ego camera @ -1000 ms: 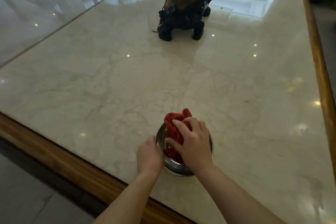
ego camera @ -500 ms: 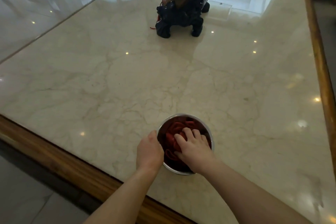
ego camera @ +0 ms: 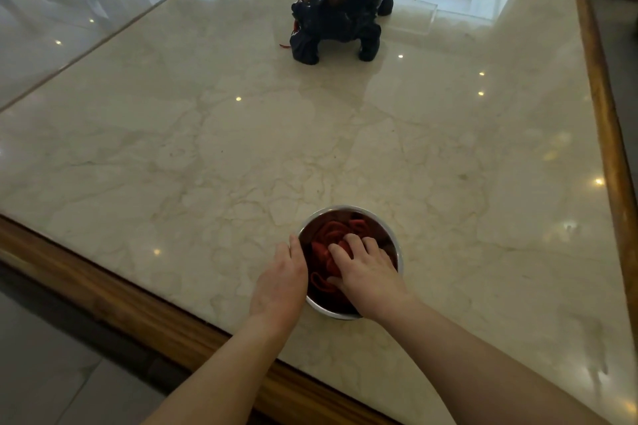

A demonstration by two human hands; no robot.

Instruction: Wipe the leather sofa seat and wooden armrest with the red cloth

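Note:
The red cloth (ego camera: 330, 235) lies bunched inside a small steel bowl (ego camera: 348, 210) near the front edge of a marble table. My right hand (ego camera: 366, 272) reaches into the bowl from the right, its fingers pressed down on the cloth and curled into its folds. My left hand (ego camera: 281, 278) rests against the bowl's left outer wall, steadying it. Part of the cloth is hidden under my right hand. No sofa or armrest is in view.
The marble table top (ego camera: 241, 148) has a wooden border (ego camera: 103, 293) along the front and right sides. A dark carved figurine (ego camera: 341, 10) stands at the far middle. A glass panel (ego camera: 69, 10) runs at the back left. Grey floor tiles lie below the front edge.
My right hand pushed the red cloth from above the rim down into the bowl and now presses on it there. The left hand stayed against the bowl's side.

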